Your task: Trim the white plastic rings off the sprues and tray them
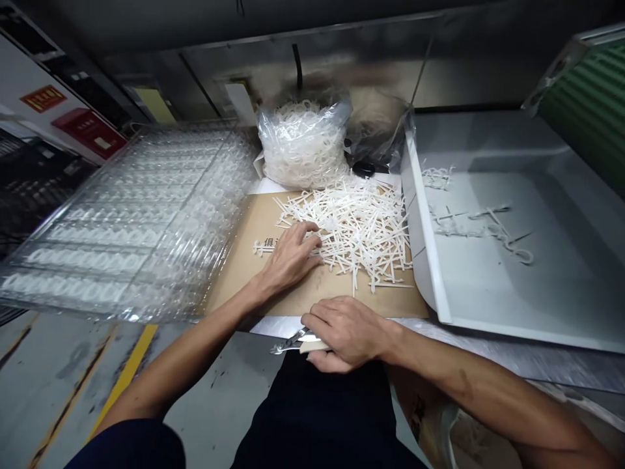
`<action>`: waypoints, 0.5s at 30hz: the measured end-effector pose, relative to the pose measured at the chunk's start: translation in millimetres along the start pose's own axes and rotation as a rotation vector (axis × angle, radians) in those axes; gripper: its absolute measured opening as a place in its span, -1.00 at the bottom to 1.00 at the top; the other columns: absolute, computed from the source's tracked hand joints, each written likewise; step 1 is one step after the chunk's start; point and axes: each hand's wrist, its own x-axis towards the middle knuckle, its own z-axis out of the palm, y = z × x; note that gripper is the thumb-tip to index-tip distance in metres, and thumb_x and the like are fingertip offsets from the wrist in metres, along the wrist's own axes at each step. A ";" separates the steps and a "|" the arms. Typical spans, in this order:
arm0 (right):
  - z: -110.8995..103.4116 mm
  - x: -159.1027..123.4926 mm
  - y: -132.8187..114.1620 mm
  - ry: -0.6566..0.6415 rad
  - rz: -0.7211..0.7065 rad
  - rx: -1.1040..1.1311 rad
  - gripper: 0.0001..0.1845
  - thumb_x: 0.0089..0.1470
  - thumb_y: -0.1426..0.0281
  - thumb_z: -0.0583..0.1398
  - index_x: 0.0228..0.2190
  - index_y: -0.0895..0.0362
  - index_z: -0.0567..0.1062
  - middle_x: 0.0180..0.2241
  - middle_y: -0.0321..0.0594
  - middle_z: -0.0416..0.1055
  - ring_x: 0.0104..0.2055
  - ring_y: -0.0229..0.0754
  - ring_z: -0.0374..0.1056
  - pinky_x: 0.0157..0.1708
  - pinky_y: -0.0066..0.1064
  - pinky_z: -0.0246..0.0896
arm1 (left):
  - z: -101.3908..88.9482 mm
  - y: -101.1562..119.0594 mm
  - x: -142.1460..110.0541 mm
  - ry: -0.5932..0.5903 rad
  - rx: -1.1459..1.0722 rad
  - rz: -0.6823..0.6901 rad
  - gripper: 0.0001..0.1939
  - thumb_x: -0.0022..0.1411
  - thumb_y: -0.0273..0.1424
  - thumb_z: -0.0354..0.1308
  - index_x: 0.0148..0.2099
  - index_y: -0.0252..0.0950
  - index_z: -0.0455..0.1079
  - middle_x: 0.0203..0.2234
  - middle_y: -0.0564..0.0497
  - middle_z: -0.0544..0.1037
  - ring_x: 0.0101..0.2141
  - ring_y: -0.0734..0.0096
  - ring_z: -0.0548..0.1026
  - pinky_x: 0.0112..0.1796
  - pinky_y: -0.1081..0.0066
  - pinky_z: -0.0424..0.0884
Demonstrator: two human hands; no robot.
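A loose heap of thin white plastic pieces (361,225), stick-like with small looped ends, lies on a brown cardboard sheet (288,299). At the heap's left edge, my left hand (293,257) has its fingers bent down over several of the pieces; their ends show on both sides of it. The exact grip under the fingers is hidden. My right hand (344,332) is closed around the pale handles of small metal nippers (290,342) at the table's front edge. The jaws point left, apart from the heap.
On the left stands a stack of clear plastic trays (122,221) with rows of white parts. Behind the heap sits a clear bag (305,143) full of white pieces. A grey bin (537,293) on the right holds a few scraps. A green ridged crate (590,111) is above it.
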 end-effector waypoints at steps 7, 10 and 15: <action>0.3 1.8 0.2 -0.048 0.004 -0.002 -0.56 0.31 0.10 0.08 -0.17 0.22 0.50 -0.35 -0.10 0.53 -0.38 -0.06 0.42 -0.44 -0.24 0.22 | 2.4 -17.2 10.3 0.067 0.138 -0.024 -0.81 0.35 -0.41 0.21 0.00 -0.26 0.45 0.16 -0.22 0.44 0.12 -0.05 0.40 0.10 0.01 0.38; -0.1 3.5 3.6 -0.073 0.018 -0.005 -0.57 0.32 0.09 0.09 -0.17 0.22 0.48 -0.33 -0.09 0.53 -0.35 -0.05 0.44 -0.43 -0.26 0.24 | -0.4 -23.7 14.6 0.069 0.095 -0.027 -0.83 0.33 -0.40 0.21 -0.03 -0.26 0.47 0.12 -0.22 0.44 0.12 -0.04 0.42 0.12 0.00 0.39; -3.0 5.6 4.6 -0.098 0.018 -0.032 -0.54 0.35 0.06 0.07 -0.16 0.22 0.49 -0.29 -0.11 0.56 -0.27 -0.02 0.50 -0.37 -0.22 0.34 | -22.8 -29.4 23.7 -0.019 0.011 0.055 -0.77 0.34 -0.28 0.24 0.00 -0.24 0.49 0.12 -0.18 0.44 0.12 -0.05 0.46 0.13 -0.03 0.42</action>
